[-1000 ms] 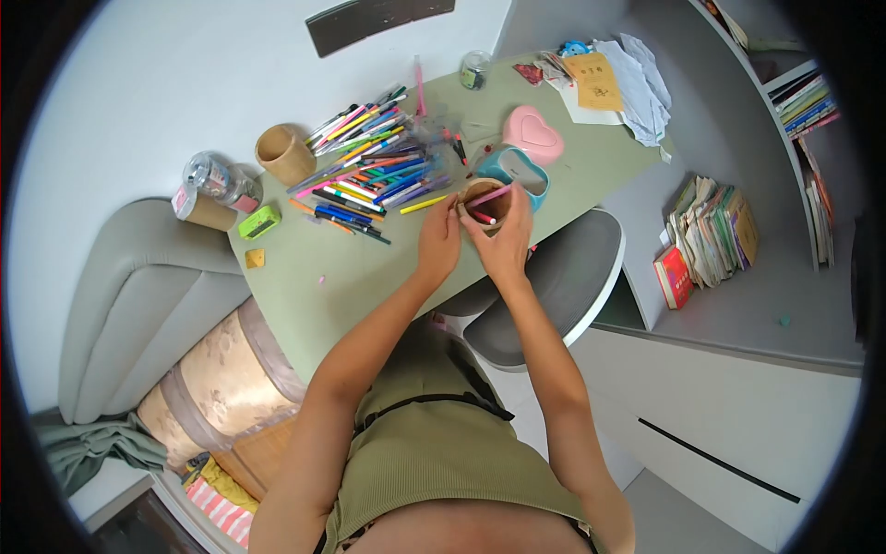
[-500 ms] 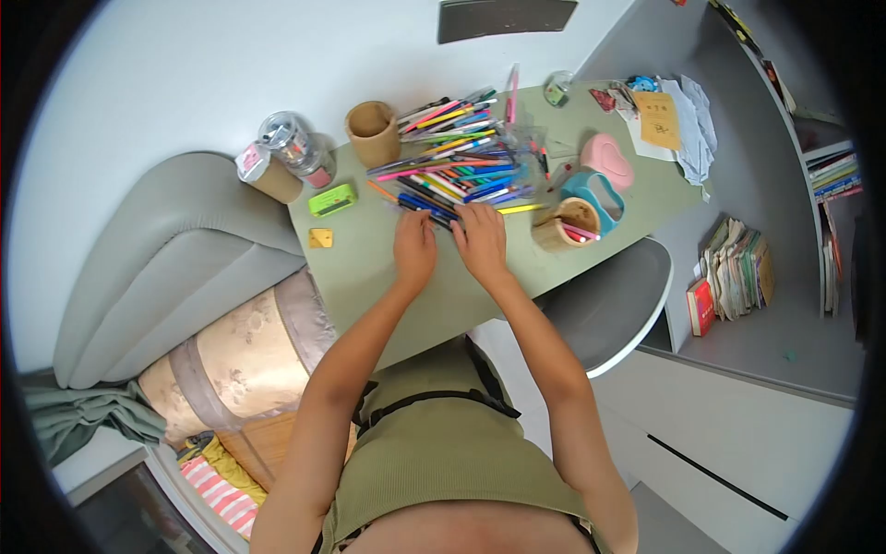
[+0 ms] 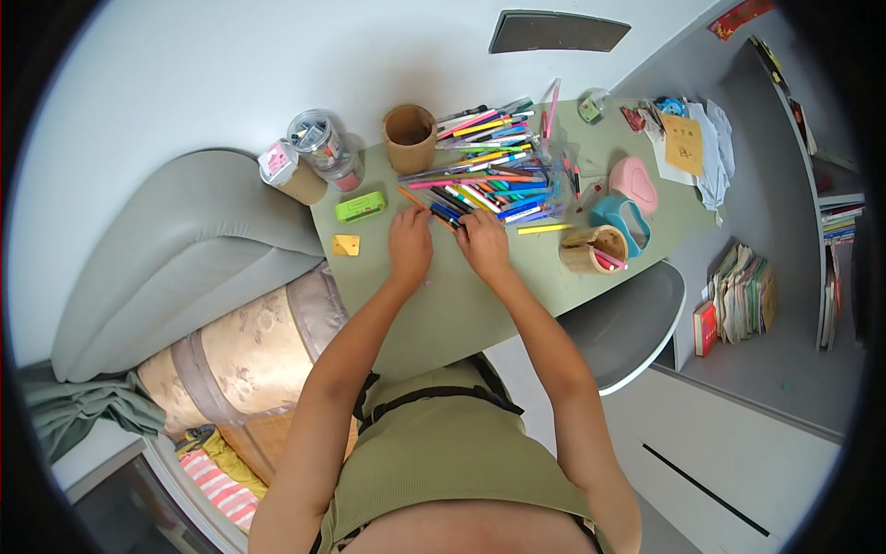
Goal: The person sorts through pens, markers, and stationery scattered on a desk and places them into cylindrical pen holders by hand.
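Observation:
A heap of pens and markers (image 3: 498, 166) lies on the pale green desk (image 3: 406, 323). At the heap's near edge, my left hand (image 3: 410, 242) has its fingers curled by the ends of some dark pens. Close on its right, my right hand (image 3: 483, 242) has its fingertips on the near ends of dark and blue pens. Both hands look closed at the fingertips, but what they grip is too small to make out. Behind them stands a brown cylindrical cup (image 3: 410, 138). A yellow pen (image 3: 544, 228) lies apart to the right.
On the left are a green box (image 3: 360, 207), a yellow square (image 3: 346, 245) and clear jars (image 3: 318, 138). At right stand a wooden cup (image 3: 591, 251) with pink pens, a blue holder (image 3: 620, 224), a pink case (image 3: 633, 185) and papers (image 3: 706, 148). A grey chair (image 3: 628, 323) adjoins the desk.
The view has shifted, so the desk and its objects appear further right and slightly lower. My hands remain at the heap's near edge, now slightly further apart.

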Demonstrator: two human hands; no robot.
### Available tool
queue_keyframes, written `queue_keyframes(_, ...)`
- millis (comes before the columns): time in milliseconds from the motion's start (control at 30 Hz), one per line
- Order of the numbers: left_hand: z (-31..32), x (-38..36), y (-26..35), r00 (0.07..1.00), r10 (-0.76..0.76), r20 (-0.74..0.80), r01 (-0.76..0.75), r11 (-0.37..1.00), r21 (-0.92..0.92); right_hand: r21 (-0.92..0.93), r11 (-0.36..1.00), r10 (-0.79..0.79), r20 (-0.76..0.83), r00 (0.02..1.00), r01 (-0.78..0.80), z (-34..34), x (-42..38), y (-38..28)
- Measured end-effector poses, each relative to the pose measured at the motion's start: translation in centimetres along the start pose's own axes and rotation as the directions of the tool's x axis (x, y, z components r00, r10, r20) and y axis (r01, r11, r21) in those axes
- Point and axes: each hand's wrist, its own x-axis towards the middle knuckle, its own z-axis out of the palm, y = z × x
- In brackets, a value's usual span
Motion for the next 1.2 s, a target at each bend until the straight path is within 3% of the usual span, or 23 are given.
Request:
queue_keyframes(267, -1.3, 0.5, -0.7, 0.996, -0.014, 0.092, -0.008, 0.973, 0.232, 0.084, 0.993, 0.084, 0.032, 0.996, -0.086, 1.6, 1.3, -1.4)
queue_keyframes(567, -2.6, 0.2, -1.4, 0.959, 0.136, 0.247, -0.219, 0.910, 0.352, -0.235, 0.971, -0.006, 0.154, 0.988, 0.043, 3.4, 3.3, -2.7)
queue_keyframes(667, -2.6, -0.2, -1.8, 0.934, 0.196, 0.299, -0.310, 0.862, 0.401, -0.279, 0.960, 0.099, 0.299, 0.949, -0.012, 2.6, 4.1, -3.4)
queue_keyframes(767, -2.8, -0.4, -1.8, 0.934, 0.244, 0.262, -0.339, 0.838, 0.428, -0.377, 0.926, 0.163, 0.371, 0.914, -0.013, 3.4, 4.5, -3.6)
queue_keyframes(867, -2.7, -0.7, -1.6, 0.952, 0.181, 0.246, -0.272, 0.866, 0.419, -0.397, 0.918, 0.127, 0.362, 0.923, 0.029, 4.2, 4.0, -3.7)
queue_keyframes(967, -2.8, -0.6, -1.5, 0.961, 0.131, 0.243, -0.210, 0.919, 0.333, -0.294, 0.956, 0.061, 0.259, 0.964, 0.019, 3.9, 3.6, -3.2)
queue_keyframes(1067, -2.7, -0.2, -0.9, 0.991, 0.039, 0.131, -0.063, 0.980, 0.188, -0.108, 0.991, 0.104, 0.195, 0.975, -0.084, 1.4, 4.5, -3.0)
queue_keyframes(1167, -4.4, 2.5, 1.6, 0.998, -0.046, -0.052, 0.042, 0.997, -0.065, 0.150, 0.969, 0.175, 0.137, 0.975, -0.195, -3.0, 7.5, -3.7)
queue_keyframes(1200, -5.0, 3.8, 2.4, 0.986, -0.154, -0.063, 0.140, 0.973, -0.183, 0.251, 0.942, 0.204, 0.103, 0.974, -0.224, -4.7, 8.8, -4.1)
